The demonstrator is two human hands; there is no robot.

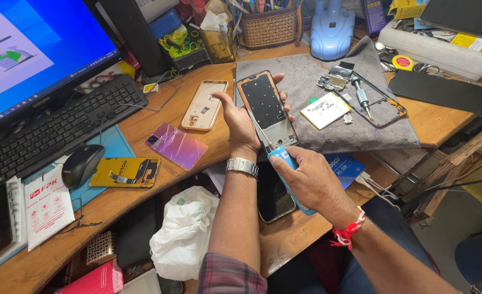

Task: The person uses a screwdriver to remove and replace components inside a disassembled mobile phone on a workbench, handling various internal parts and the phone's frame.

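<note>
Left hand (240, 122) clasps the opened phone frame (266, 109) upright above the counter (159, 179) edge, right hand (311, 179) fisted on a blue-handled tool (282, 157) at its lower end; a slip could gouge the frame or drop it.

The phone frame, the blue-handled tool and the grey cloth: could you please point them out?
phone frame (264, 103), head view, dark inner panel.
blue-handled tool (282, 158), head view, blue handle.
grey cloth (306, 81), head view, bare patch.
</note>
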